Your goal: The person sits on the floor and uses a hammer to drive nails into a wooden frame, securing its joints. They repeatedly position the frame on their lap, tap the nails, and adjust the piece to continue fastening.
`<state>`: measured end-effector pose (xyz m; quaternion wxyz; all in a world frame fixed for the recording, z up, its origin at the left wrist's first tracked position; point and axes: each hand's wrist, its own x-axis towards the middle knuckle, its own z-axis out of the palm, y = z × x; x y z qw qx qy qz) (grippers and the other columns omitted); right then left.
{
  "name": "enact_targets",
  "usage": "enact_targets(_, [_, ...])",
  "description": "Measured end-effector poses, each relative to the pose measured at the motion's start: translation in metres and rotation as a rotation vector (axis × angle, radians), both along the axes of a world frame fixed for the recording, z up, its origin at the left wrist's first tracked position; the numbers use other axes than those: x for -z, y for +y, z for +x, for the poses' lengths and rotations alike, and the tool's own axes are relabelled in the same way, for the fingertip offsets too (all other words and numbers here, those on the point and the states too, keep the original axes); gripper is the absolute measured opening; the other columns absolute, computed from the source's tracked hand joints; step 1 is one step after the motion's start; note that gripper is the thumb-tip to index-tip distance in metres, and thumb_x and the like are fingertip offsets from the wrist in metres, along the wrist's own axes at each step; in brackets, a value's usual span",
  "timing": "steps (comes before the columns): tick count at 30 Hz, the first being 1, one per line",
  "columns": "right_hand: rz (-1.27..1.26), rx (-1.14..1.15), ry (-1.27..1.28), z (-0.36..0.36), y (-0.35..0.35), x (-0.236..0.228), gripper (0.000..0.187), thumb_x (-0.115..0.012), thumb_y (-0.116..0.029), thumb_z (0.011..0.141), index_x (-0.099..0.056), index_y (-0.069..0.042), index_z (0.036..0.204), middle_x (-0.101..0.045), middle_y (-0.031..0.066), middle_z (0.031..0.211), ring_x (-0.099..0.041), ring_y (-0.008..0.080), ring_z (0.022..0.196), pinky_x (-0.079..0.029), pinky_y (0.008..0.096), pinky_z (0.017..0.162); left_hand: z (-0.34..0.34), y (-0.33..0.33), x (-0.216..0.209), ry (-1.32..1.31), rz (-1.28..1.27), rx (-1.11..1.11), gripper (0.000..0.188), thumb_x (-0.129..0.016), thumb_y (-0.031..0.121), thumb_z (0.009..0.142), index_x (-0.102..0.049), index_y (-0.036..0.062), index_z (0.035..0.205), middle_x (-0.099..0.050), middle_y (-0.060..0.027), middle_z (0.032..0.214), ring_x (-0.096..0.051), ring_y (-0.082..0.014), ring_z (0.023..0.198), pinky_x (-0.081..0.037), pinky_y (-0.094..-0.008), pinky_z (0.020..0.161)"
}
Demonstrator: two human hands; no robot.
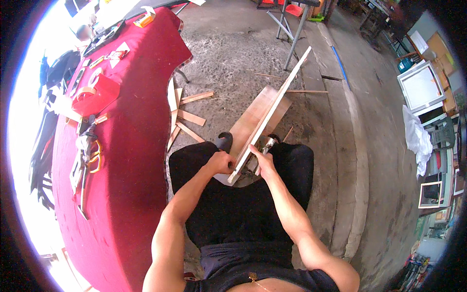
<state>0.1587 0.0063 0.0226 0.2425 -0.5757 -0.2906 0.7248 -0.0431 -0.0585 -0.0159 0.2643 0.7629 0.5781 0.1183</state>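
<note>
A long, narrow wooden board (278,105) slants from between my knees up to the far right, its thin pale edge facing up. On its left side, close to the near end, my left hand (222,162) is curled closed; what sits inside its fingers is hidden. My right hand (263,161) grips the board from the other side, thumb against its edge and fingers mostly out of sight below. Just beyond that hand shows a shiny metal tool (267,144), too covered to name. A wider wooden plank (252,113) lies beneath the narrow board, between my feet.
Several wood offcuts (191,117) lie on the concrete floor (219,58) at the left. A red-covered table (131,160) along my left bears tape rolls, a red box (99,95) and hand tools. Metal stand legs (294,36) rise ahead; white frames (422,86) lean far right.
</note>
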Motion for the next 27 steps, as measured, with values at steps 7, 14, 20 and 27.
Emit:
enact_targets(7, [0.067, 0.072, 0.078, 0.003, -0.001, 0.012, 0.064, -0.087, -0.039, 0.065, -0.062, 0.001, 0.108, -0.064, 0.0074, 0.099, -0.062, 0.0181, 0.085, -0.049, 0.0333, 0.074, 0.003, 0.002, -0.007, -0.012, -0.054, 0.012, 0.015, -0.072, 0.023, 0.057, -0.066, 0.0155, 0.068, -0.066, -0.0035, 0.068, -0.066, -0.0256, 0.066, -0.052, -0.0381, 0.06])
enact_targets(14, [0.049, 0.083, 0.091, 0.001, -0.003, 0.003, 0.055, -0.086, -0.033, 0.068, -0.062, -0.002, 0.108, -0.063, 0.0047, 0.099, -0.06, 0.0167, 0.087, -0.048, 0.0335, 0.076, 0.002, 0.002, -0.005, -0.03, -0.036, 0.013, 0.015, -0.072, 0.023, 0.058, -0.067, 0.0157, 0.07, -0.067, -0.0044, 0.069, -0.066, -0.0264, 0.068, -0.052, -0.0394, 0.062])
enact_targets(20, [0.039, 0.099, 0.083, -0.002, -0.005, -0.005, 0.051, -0.086, -0.032, 0.069, -0.064, -0.003, 0.105, -0.064, 0.0034, 0.098, -0.06, 0.0158, 0.086, -0.048, 0.0328, 0.077, 0.0, 0.0, 0.001, -0.004, -0.038, 0.012, 0.015, -0.072, 0.025, 0.058, -0.067, 0.0155, 0.069, -0.067, -0.0048, 0.07, -0.066, -0.026, 0.067, -0.053, -0.0391, 0.062])
enact_targets(27, [0.048, 0.086, 0.068, -0.001, -0.002, 0.003, 0.053, -0.087, -0.032, 0.068, -0.063, -0.001, 0.104, -0.065, 0.0052, 0.095, -0.061, 0.0168, 0.08, -0.049, 0.0327, 0.07, 0.001, 0.001, -0.004, -0.024, -0.019, 0.009, 0.014, -0.07, 0.023, 0.06, -0.067, 0.0159, 0.071, -0.067, -0.0049, 0.069, -0.066, -0.027, 0.066, -0.053, -0.0396, 0.061])
